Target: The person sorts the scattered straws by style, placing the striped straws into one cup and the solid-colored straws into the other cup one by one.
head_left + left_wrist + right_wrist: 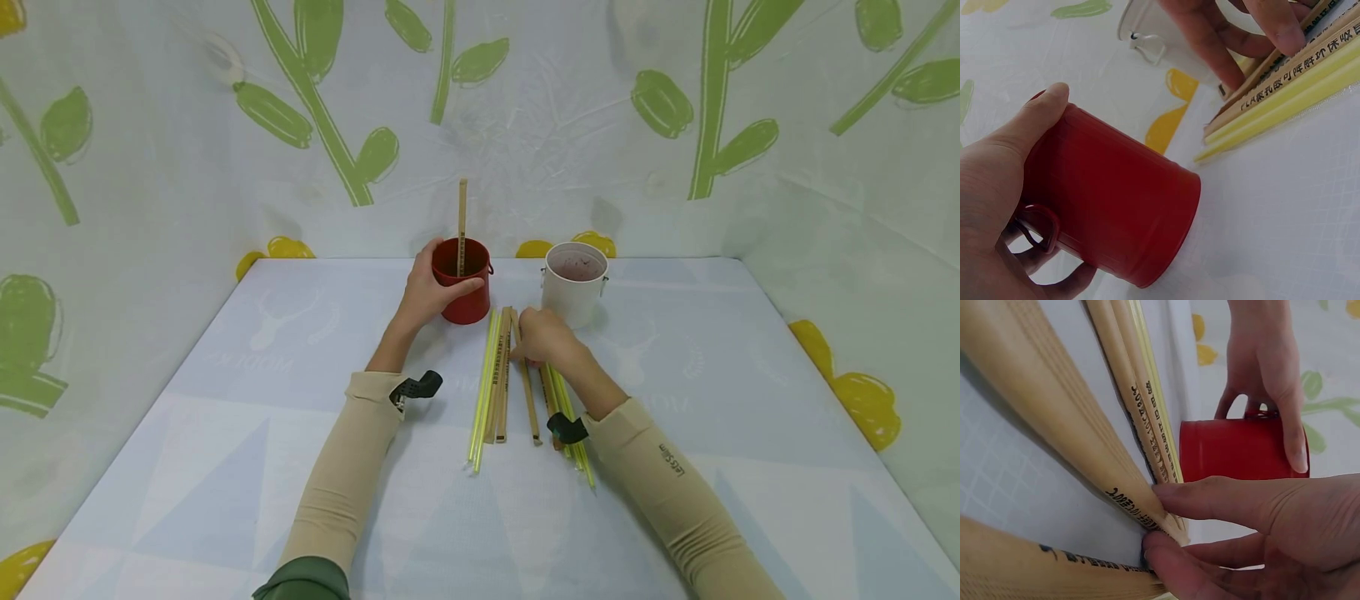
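My left hand (426, 293) grips the red bucket (468, 308) around its side, thumb across the front. One brown paper-wrapped stick (462, 212) stands upright in it. To the right, my right hand (553, 340) pinches the upper end of another brown wrapped stick (530, 404) between thumb and finger; the right wrist view shows the fingertips on this stick (1079, 406). On its left lie brown sticks (503, 375) and yellow-green sticks (480, 408); more yellow-green sticks (582, 454) and a brown one lie partly under the right hand.
A white bucket (572, 292) with side handles stands just behind my right hand, right of the red one. The pale patterned table (225, 500) ends at a back wall sheet (525, 167) printed with green leaves.
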A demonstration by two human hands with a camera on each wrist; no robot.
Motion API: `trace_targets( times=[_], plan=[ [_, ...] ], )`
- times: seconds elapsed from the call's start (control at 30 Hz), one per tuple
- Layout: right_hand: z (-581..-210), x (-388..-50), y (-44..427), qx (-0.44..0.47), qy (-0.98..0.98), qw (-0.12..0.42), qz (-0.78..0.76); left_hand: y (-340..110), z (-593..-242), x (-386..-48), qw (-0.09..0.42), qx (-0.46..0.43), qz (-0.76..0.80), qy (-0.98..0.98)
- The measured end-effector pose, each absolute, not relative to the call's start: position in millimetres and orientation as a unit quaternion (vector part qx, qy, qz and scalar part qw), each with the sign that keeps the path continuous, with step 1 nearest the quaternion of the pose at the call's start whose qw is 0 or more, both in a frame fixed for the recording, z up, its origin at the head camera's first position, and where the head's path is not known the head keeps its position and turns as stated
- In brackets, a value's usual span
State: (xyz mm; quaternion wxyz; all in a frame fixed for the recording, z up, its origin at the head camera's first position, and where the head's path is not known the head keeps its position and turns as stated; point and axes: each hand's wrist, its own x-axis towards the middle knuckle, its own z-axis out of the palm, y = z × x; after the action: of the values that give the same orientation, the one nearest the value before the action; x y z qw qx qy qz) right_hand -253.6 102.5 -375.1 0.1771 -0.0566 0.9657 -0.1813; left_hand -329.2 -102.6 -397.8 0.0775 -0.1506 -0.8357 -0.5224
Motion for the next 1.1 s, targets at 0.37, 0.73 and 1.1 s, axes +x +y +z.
trace_targets(
  times=[0.37, 0.73, 1.1],
  plan=[
    [-374.7, -251.9, 102.0, -0.05, 0.964, 0.178, -0.19, -101.9, -397.5, -328.3, 0.076, -0.147, -0.519, -0.839],
    [-373.7, -250.8, 102.4, -0.051, 0.961, 0.183, -0.203, -102.0, -396.0, -327.8, 0.077, -0.146, -0.517, -0.84],
    [-373.9, -250.3, 100.2, -0.04, 0.958, 0.197, -0.203, -102.8, -396.4, -326.7, 0.077, -0.142, -0.513, -0.843]
  ],
)
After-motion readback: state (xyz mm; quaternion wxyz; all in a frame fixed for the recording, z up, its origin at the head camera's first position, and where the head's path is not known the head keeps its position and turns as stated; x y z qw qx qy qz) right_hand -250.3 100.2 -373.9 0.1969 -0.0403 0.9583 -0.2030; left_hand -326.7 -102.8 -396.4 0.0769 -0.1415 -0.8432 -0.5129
